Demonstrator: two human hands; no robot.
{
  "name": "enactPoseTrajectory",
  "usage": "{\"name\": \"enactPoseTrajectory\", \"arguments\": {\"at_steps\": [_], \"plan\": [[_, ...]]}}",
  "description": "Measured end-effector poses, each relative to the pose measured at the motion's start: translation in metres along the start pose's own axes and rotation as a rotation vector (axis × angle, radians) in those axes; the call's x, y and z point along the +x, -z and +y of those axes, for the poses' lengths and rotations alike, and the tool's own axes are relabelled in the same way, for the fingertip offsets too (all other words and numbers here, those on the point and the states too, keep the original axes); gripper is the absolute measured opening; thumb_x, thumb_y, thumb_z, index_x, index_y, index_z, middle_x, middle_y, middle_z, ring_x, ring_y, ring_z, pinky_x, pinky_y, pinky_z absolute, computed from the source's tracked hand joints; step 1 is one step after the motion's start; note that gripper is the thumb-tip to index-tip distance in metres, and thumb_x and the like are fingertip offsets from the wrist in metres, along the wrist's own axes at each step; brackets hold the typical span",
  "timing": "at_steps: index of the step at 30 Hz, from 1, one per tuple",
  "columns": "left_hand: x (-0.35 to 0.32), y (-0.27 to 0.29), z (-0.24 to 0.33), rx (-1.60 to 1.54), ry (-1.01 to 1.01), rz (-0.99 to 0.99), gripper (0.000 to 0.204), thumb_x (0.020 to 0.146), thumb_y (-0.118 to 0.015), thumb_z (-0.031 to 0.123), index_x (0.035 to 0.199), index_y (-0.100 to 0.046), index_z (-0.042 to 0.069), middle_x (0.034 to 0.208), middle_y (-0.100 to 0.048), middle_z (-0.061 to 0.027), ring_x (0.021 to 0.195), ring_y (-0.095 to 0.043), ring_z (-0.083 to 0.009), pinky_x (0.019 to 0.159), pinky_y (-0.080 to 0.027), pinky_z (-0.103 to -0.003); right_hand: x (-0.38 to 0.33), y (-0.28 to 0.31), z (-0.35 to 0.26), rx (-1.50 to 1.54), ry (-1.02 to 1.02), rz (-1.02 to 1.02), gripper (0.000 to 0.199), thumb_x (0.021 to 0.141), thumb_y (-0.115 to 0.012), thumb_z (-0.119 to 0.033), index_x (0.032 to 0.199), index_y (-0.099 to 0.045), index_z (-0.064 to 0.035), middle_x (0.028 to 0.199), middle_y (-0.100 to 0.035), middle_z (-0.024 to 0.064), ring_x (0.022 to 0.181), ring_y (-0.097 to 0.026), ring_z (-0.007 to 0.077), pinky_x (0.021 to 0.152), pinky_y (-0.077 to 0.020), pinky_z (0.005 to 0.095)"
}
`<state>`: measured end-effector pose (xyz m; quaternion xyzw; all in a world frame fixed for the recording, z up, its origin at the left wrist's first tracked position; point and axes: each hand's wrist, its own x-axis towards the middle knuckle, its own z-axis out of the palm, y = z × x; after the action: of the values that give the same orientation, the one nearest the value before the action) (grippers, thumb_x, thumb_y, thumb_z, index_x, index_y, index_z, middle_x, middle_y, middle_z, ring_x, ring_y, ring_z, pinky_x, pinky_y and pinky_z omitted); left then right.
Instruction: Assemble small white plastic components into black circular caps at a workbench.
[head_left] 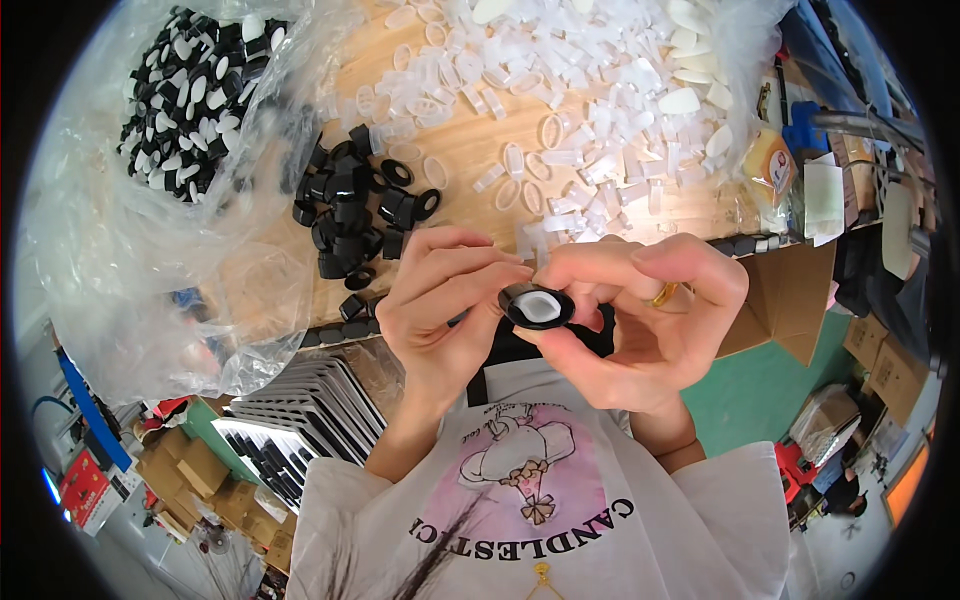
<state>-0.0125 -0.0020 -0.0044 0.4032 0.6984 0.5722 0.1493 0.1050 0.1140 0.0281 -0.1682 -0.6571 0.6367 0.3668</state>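
Close in front of my chest, both hands hold one small black oval cap (515,308) with a white insert (541,305) inside its opening. My right hand (645,325) pinches the cap between thumb and fingers, a gold ring on one finger. From the other side, my left hand (440,300) has its fingertips closed against the cap's edge. Beyond my left hand lies a pile of loose black oval caps (345,205). Translucent oval rings and short clear pieces (600,90) spread across the far table.
On the left, a clear plastic bag (90,230) holds many black caps with white inserts (195,110). A wooden tabletop (460,150) lies under the parts. Stacked boards (310,420) stand below its left edge; an open cardboard box (775,305) sits at the right.
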Motion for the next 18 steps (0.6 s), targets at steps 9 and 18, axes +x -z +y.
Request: {"name": "enactPoseTrajectory", "arguments": {"at_steps": [9,18], "plan": [[0.002,0.012,0.027,-0.443,0.403,-0.033,0.031,0.076,-0.066,-0.013,0.104,-0.072,-0.004,0.101,-0.072,-0.0133,0.082,-0.067,-0.0171,0.072,-0.054,-0.025,0.004,0.012,-0.008,-0.138,-0.101,-0.202,0.057,0.067,-0.074,0.016,0.112,-0.046,-0.0052,0.092,-0.068,0.0182,0.065,-0.048,0.0109,0.058,-0.0423,0.0228],[-0.007,0.015,0.006,-0.158,0.100,-0.046,0.031,0.073,-0.080,0.001,0.102,-0.073,-0.006,0.096,-0.072,-0.0154,0.086,-0.068,-0.0197,0.073,-0.053,-0.026,0.005,0.080,0.041,-0.823,-0.303,0.155,0.022,0.076,-0.072,0.004,0.096,-0.065,0.0003,0.095,-0.064,0.0071,0.065,-0.060,0.0143,0.057,-0.0470,0.0268]]}}
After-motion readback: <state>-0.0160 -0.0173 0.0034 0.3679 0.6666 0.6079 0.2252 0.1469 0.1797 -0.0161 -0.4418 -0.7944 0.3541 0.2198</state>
